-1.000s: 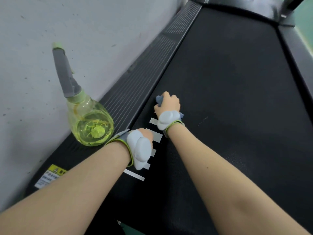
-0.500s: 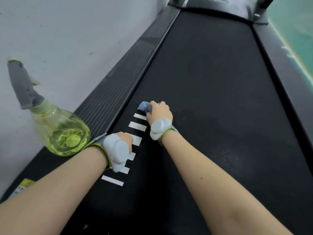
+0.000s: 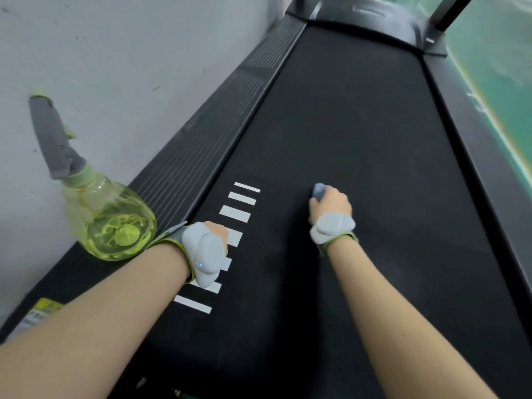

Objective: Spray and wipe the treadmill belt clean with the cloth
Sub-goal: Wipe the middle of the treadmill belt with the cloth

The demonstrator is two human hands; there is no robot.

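The black treadmill belt (image 3: 359, 125) runs away from me up the middle of the view. My right hand (image 3: 334, 201) grips a small blue cloth (image 3: 318, 191) and presses it onto the belt, right of a row of white stripes (image 3: 239, 213). My left hand (image 3: 220, 230) rests on the belt over those stripes; a grey wrist device hides its fingers. A yellow-green spray bottle (image 3: 109, 223) with a grey trigger head stands on the left side rail (image 3: 218, 131), just left of my left wrist.
A pale wall runs close along the left of the treadmill. The right side rail (image 3: 472, 139) borders a green floor (image 3: 503, 82). At the far end are the motor cover (image 3: 371, 21) and a dark upright post (image 3: 454, 12). A yellow warning label (image 3: 43, 308) sits at the near left.
My right hand has slid the cloth rightwards across the belt, away from the white stripes. My left hand stays by the stripes. The view has shifted and shows more of the belt.
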